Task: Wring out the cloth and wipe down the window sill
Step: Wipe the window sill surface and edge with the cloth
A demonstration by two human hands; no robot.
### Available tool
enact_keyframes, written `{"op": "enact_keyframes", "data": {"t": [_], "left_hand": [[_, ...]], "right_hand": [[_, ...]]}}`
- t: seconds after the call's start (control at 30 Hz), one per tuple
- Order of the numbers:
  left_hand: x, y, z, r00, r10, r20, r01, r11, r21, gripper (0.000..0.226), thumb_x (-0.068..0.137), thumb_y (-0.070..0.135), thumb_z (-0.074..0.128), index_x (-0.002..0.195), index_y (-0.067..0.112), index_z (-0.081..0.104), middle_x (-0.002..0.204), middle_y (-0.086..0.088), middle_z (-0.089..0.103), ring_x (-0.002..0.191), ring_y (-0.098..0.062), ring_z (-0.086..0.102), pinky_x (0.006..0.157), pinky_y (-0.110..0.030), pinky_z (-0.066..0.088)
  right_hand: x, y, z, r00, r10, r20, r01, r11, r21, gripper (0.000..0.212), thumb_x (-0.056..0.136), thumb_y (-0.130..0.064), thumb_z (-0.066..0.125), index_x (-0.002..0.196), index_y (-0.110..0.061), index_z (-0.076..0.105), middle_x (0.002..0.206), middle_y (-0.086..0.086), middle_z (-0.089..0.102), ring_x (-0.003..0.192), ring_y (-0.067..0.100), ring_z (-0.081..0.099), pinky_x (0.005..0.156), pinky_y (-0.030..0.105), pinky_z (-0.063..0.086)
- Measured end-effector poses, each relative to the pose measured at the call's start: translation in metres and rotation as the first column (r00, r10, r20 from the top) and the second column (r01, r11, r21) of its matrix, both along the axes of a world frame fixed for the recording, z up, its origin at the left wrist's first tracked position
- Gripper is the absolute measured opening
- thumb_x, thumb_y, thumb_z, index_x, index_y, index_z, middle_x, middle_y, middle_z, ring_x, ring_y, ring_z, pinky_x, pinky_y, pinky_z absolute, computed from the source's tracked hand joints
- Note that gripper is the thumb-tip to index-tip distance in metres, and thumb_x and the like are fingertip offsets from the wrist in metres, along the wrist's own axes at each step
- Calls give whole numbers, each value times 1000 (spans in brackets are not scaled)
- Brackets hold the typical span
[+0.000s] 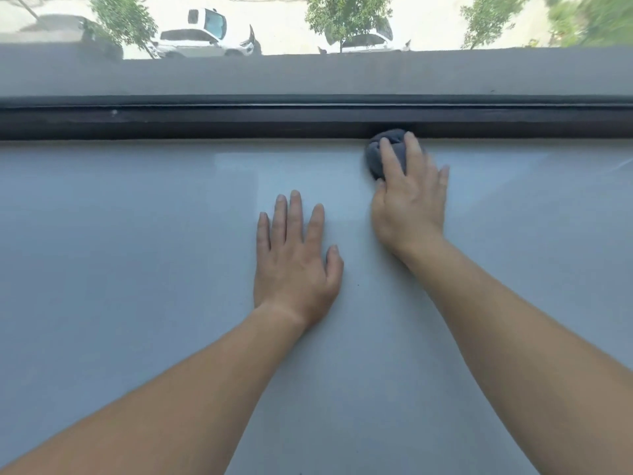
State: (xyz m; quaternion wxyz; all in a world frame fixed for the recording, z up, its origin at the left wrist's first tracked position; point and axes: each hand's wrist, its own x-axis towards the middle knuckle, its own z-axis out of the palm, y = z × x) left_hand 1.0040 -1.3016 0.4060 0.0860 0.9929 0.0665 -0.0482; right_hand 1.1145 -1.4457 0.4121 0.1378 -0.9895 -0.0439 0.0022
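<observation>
The pale grey window sill (137,269) runs wide below a dark window frame (205,121); outside stand parked cars (205,41). The left hand (294,265) lies flat on the sill with its fingers spread. The right hand (407,204) presses with stretched fingers on the balled grey cloth (372,157), which touches the frame.

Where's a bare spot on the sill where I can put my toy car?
The widest bare patch of the window sill lies left of the left hand, up to the window frame. Another lies right of the right hand. The middle is crowded: the right hand presses the cloth by the frame, with a narrow gap between the hands.
</observation>
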Motion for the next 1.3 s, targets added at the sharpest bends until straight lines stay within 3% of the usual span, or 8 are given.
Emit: {"op": "enact_keyframes", "data": {"t": [0.1,0.23,0.37,0.57,0.77,0.97,1.17,1.3], "left_hand": [[0,0,-1,1000,-10,4,10,1000,3,68,93,49,23,156,22,20,166,-11,4,153,-25,-6,123,-49,0],[0,1,-3,1000,-7,16,7,1000,7,67,93,48,26,155,20,25,166,-12,9,153,-26,-1,123,-49,2],[0,1,-5,999,-14,31,14,1000,0,66,94,47,25,154,20,23,166,-12,9,153,-27,-2,123,-50,2],[0,0,-3,1000,-17,-5,17,1000,21,68,94,48,19,156,19,17,166,-13,3,153,-27,-7,123,-50,-1],[0,1,1,1000,-14,-1,14,1000,8,70,93,49,16,156,20,16,166,-11,2,153,-26,-8,123,-48,-3],[0,-1,3,1000,-6,-1,6,1000,-11,69,92,49,16,156,23,17,166,-10,3,153,-24,-7,122,-46,-6],[-9,-16,14,997,62,-45,-65,996,-65,61,97,43,30,155,24,20,167,-8,-2,152,-20,-13,120,-48,-15],[-60,-66,22,999,43,-3,-43,986,-162,65,93,45,29,154,21,26,167,-10,0,153,-20,-12,121,-47,-13]], "right_hand": [[-2,32,-3,954,299,-22,-299,954,-34,59,99,-29,42,155,-32,26,166,1,12,149,31,16,121,54,5],[6,20,0,932,362,-16,-363,932,-24,58,99,-26,44,155,-32,28,165,1,16,149,33,17,122,53,6],[18,-48,3,970,243,-1,-243,969,-43,56,97,-19,48,152,-25,36,162,7,23,146,35,24,120,55,12],[24,-115,6,956,-292,-2,292,956,4,54,100,-22,43,153,-23,32,163,9,19,146,32,21,120,56,9],[-11,-95,1,972,233,-38,-233,972,13,55,97,-18,48,151,-25,38,162,7,23,147,32,21,120,55,5],[13,-138,4,981,-196,-7,196,981,10,55,100,-25,41,154,-26,29,163,6,16,148,29,17,122,53,5],[-52,-120,-2,968,247,-54,-245,969,28,57,97,-21,42,152,-30,33,163,2,18,150,30,14,122,53,4],[-23,-163,4,997,63,-52,-64,998,-9,57,98,-20,42,153,-28,32,163,2,18,148,31,17,122,53,5]]}}
